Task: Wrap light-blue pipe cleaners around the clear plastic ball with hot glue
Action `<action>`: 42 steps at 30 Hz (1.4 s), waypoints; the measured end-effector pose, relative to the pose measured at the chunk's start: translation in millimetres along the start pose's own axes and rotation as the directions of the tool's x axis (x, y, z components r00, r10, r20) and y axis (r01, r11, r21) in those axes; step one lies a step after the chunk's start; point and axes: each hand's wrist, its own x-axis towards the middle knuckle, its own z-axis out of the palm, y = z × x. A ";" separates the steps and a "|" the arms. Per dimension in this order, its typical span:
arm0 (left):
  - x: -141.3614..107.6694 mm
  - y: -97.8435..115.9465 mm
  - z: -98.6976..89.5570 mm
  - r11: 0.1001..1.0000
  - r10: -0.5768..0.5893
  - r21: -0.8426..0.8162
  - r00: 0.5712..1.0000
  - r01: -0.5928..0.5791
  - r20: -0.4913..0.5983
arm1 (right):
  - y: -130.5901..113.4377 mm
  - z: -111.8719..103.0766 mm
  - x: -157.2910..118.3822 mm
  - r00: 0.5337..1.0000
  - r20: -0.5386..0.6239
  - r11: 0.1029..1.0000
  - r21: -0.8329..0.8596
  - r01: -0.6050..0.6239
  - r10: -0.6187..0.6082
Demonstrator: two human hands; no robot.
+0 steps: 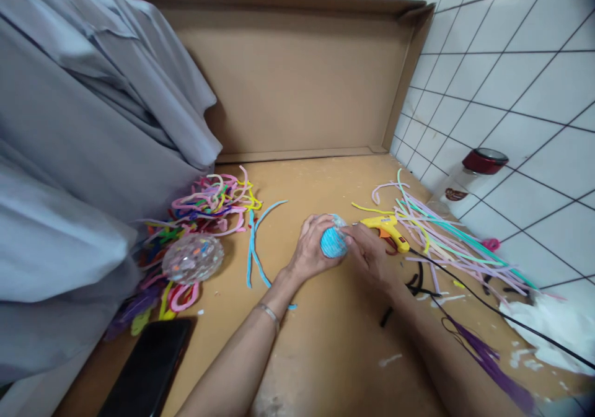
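A small round object (333, 242), wrapped in light blue fuzzy strands with a clearer part at its upper right, is at the middle of the table. My left hand (312, 246) curves round its left side and holds it. The fingers of my right hand (369, 250) are bent against its right side; whether they pinch a strand is too small to tell. Just right of my right hand lies a yellow glue gun (388, 230) with a black cord. Loose light blue pipe cleaners (252, 246) lie left of my left hand.
A multicoloured pipe cleaner heap (214, 203), a clear bumpy bowl-like piece (193, 259) and a phone (147, 367) are at left. Pastel pipe cleaners (446, 237), a purple tassel (488, 358), white tissue (553, 327) and a red-lidded jar (465, 178) are at right. Cardboard (297, 82) stands behind.
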 end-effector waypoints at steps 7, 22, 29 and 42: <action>-1.1 5.5 1.1 0.951 -0.248 -0.191 0.969 0.241 -0.014 | 14.9 10.1 -7.6 0.936 -0.285 0.978 0.107 -0.182 0.205; -1.6 4.3 1.2 0.894 -0.341 -0.294 0.939 0.339 0.046 | -0.4 20.2 -7.6 0.967 -0.252 0.997 -0.070 0.016 -0.033; -2.3 8.0 -0.2 0.914 -0.311 -0.251 0.948 0.319 0.071 | 4.1 20.5 -5.2 0.954 -0.298 0.998 -0.059 -0.033 0.014; -2.0 8.3 -0.7 0.916 -0.313 -0.244 0.948 0.318 0.060 | 1.8 22.4 -5.7 0.978 -0.210 0.998 -0.057 -0.017 0.005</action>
